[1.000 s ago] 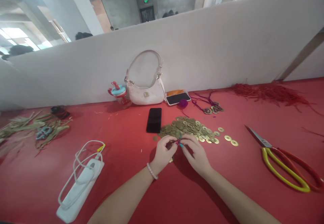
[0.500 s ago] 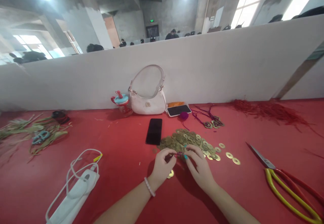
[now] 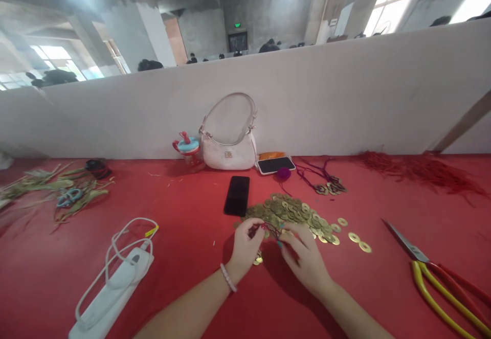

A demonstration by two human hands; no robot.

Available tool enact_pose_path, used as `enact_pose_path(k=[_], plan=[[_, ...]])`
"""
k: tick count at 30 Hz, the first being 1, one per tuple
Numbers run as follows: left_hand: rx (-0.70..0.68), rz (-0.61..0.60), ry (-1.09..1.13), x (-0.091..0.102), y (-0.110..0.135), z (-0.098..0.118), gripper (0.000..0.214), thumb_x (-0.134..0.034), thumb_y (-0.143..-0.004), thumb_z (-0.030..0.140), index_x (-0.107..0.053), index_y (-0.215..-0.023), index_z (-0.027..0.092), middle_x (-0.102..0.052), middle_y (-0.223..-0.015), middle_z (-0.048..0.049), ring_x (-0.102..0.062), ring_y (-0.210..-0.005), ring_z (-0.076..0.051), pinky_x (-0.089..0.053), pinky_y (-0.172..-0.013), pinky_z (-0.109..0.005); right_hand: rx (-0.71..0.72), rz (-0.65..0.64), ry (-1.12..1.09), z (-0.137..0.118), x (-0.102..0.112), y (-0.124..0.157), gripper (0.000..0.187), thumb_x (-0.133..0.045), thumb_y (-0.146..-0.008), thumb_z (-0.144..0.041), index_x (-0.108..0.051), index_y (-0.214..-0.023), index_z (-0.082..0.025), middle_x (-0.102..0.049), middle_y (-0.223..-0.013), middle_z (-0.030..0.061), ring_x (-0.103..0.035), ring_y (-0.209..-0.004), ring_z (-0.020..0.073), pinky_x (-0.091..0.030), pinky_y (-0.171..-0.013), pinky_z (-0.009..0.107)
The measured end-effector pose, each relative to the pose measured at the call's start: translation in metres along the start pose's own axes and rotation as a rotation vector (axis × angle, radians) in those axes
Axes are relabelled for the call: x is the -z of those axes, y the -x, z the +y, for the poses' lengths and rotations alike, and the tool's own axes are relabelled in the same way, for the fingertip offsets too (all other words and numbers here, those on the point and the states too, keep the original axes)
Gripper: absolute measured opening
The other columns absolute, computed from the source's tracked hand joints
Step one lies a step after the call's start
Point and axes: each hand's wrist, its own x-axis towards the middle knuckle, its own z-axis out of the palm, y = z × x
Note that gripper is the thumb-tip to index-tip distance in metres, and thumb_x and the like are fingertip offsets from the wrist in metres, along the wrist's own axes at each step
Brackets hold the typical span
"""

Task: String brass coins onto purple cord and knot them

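Note:
My left hand (image 3: 247, 247), with a beaded bracelet on its wrist, pinches a dark purple cord (image 3: 273, 230) in front of the coin pile. On the other side of the cord, my right hand (image 3: 305, 257) has its fingertips closed on it. Beneath my left hand a few brass coins (image 3: 258, 258) hang or lie; whether they are tied to the cord I cannot tell. Just beyond both hands spreads a heap of round brass coins with holes (image 3: 287, 210). Farther back lie knotted purple cords with coins (image 3: 332, 185) and a purple ball of cord (image 3: 284, 173).
On the red table (image 3: 184, 257) lie a black phone (image 3: 237, 196), a white-edged phone (image 3: 276, 165), large scissors (image 3: 418, 254) and a power strip (image 3: 115, 293). A handbag (image 3: 229, 152) and lidded cup (image 3: 189, 150) stand against the white partition (image 3: 326, 98). Red strands (image 3: 418, 170) lie back right.
The view has shifted slightly, so most things appear a little farther right. The cord between my hands now shows as a wider loop, and my right fingertips sit slightly lower.

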Motion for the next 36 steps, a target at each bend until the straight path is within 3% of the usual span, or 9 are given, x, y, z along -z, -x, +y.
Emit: enact_pose_path(k=[5, 9, 19, 24, 30, 33, 36], plan=[[-0.007, -0.009, -0.019, 0.002, -0.001, 0.000, 0.015, -0.053, -0.073, 0.019, -0.063, -0.082, 0.013, -0.066, -0.078, -0.0054, -0.060, -0.071, -0.016, -0.049, -0.066, -0.027, 0.258, -0.136, 0.057, -0.014, 0.005, -0.003, 0.019, -0.046, -0.081, -0.010, -0.058, -0.091, -0.022, -0.062, -0.090, 0.0062, -0.055, -0.085, 0.0190, -0.046, -0.074, 0.036], [-0.093, -0.057, -0.084, 0.003, 0.000, 0.002, 0.015, -0.053, -0.073, 0.018, -0.065, -0.081, 0.014, -0.065, -0.079, -0.0057, -0.060, -0.073, -0.016, -0.048, -0.068, -0.027, 0.286, -0.156, 0.064, -0.019, 0.008, -0.004, 0.019, -0.045, -0.081, -0.008, -0.058, -0.090, -0.019, -0.063, -0.087, 0.0064, -0.054, -0.084, 0.0192, -0.045, -0.076, 0.036], [-0.251, -0.306, -0.171, -0.001, 0.003, 0.003, 0.019, -0.053, -0.072, 0.009, -0.069, -0.079, 0.014, -0.066, -0.075, -0.0061, -0.058, -0.071, -0.015, -0.046, -0.069, -0.024, 0.054, 0.036, 0.004, 0.002, 0.005, -0.002, 0.018, -0.042, -0.085, -0.013, -0.057, -0.091, -0.020, -0.061, -0.081, 0.0056, -0.055, -0.077, 0.0182, -0.043, -0.069, 0.034], [-0.128, -0.308, -0.156, -0.001, 0.004, 0.008, 0.017, -0.054, -0.070, 0.012, -0.069, -0.080, 0.013, -0.065, -0.073, -0.0057, -0.056, -0.066, -0.014, -0.046, -0.063, -0.024, -0.131, -0.031, -0.101, 0.011, 0.000, 0.001, 0.019, -0.041, -0.086, -0.017, -0.058, -0.091, -0.021, -0.061, -0.081, 0.0056, -0.057, -0.078, 0.0185, -0.047, -0.068, 0.032], [0.128, -0.346, -0.043, -0.002, 0.007, 0.010, 0.021, -0.054, -0.072, 0.021, -0.065, -0.086, 0.011, -0.061, -0.067, -0.0030, -0.043, -0.039, -0.006, -0.034, -0.036, -0.017, -0.361, -0.115, -0.192, 0.011, -0.003, 0.005, 0.017, -0.042, -0.083, -0.025, -0.058, -0.088, -0.020, -0.065, -0.085, 0.0067, -0.061, -0.080, 0.0197, -0.050, -0.069, 0.032], [0.147, -0.347, -0.027, -0.002, 0.007, 0.011, 0.020, -0.055, -0.071, 0.022, -0.064, -0.086, 0.011, -0.060, -0.066, -0.0029, -0.042, -0.038, -0.006, -0.032, -0.034, -0.017, -0.453, -0.128, -0.229, 0.011, -0.004, 0.006, 0.016, -0.045, -0.080, -0.027, -0.057, -0.086, -0.020, -0.065, -0.083, 0.0069, -0.062, -0.080, 0.0201, -0.050, -0.067, 0.031], [0.096, -0.332, -0.039, -0.002, 0.007, 0.011, 0.018, -0.055, -0.071, 0.019, -0.064, -0.084, 0.011, -0.062, -0.068, -0.0041, -0.049, -0.048, -0.009, -0.038, -0.041, -0.017, -0.431, -0.129, -0.246, 0.011, -0.003, 0.005, 0.017, -0.044, -0.080, -0.027, -0.059, -0.085, -0.020, -0.065, -0.084, 0.0071, -0.061, -0.080, 0.0199, -0.050, -0.070, 0.033]])
